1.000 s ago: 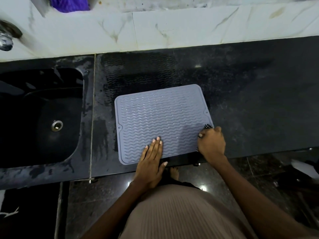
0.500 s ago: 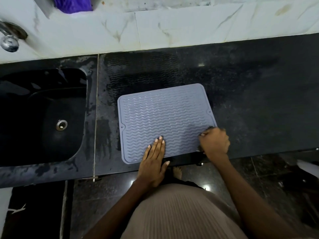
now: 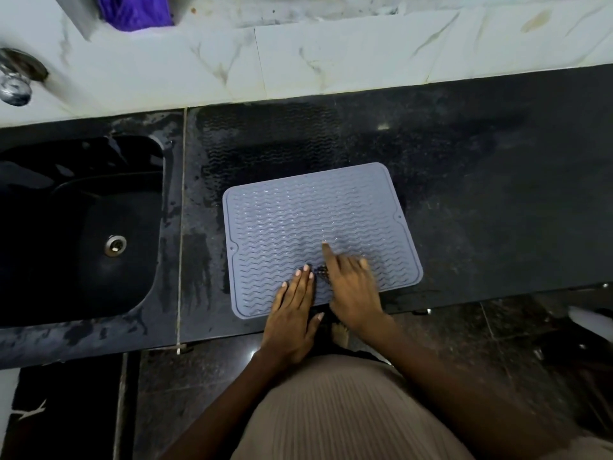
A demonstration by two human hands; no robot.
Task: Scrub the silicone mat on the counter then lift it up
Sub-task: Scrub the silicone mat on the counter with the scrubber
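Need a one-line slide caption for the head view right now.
Left hand flat on the grey silicone mat while the right hand rubs a dark scrubber across it.

A: What colour is the silicone mat [image 3: 318,227]?
B: Pale grey-blue, ribbed all over with rows of wavy lines.
A: And the counter [image 3: 481,194]?
B: Black, finely speckled, with a wavy imprint at the mat's 11 o'clock.
A: Anything bright?
B: A purple cloth [image 3: 136,11] at 11 o'clock, against the white wall tiles [image 3: 331,58] veined in grey and tan.
A: The sink [image 3: 66,227]?
B: Glossy black, at 9 o'clock, with a silver drain [image 3: 115,244].
A: Clothing?
B: A beige garment [image 3: 338,410] with fine ribs, at 6 o'clock.
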